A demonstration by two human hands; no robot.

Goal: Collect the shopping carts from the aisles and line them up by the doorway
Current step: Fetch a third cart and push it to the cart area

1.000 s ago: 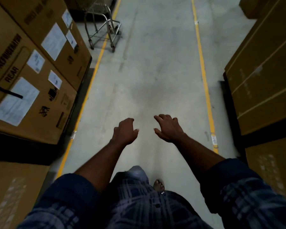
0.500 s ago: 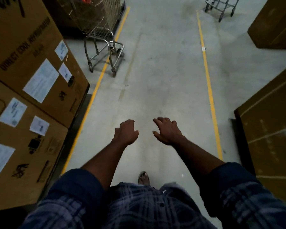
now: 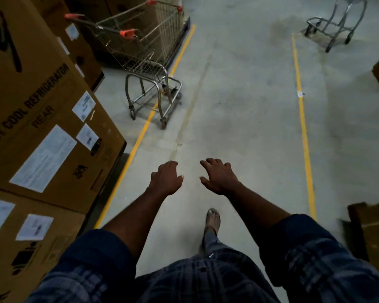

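Note:
A wire shopping cart with orange handle caps stands ahead on the left, straddling the left yellow floor line. The base and wheels of a second cart show at the top right, its basket cut off by the frame. My left hand and my right hand are stretched forward over the grey floor, palms down, fingers loosely curled, holding nothing. Both are well short of the nearer cart. One sandalled foot shows below them.
Large cardboard refrigerator boxes line the left side up to the yellow line. More boxes stand at the right edge, beyond the right yellow line. The concrete aisle runs between the two lines.
I have walked forward along the aisle. The left cart has come much closer and its basket and handle are now in view. The second cart appeared at top right. My hands kept their pose.

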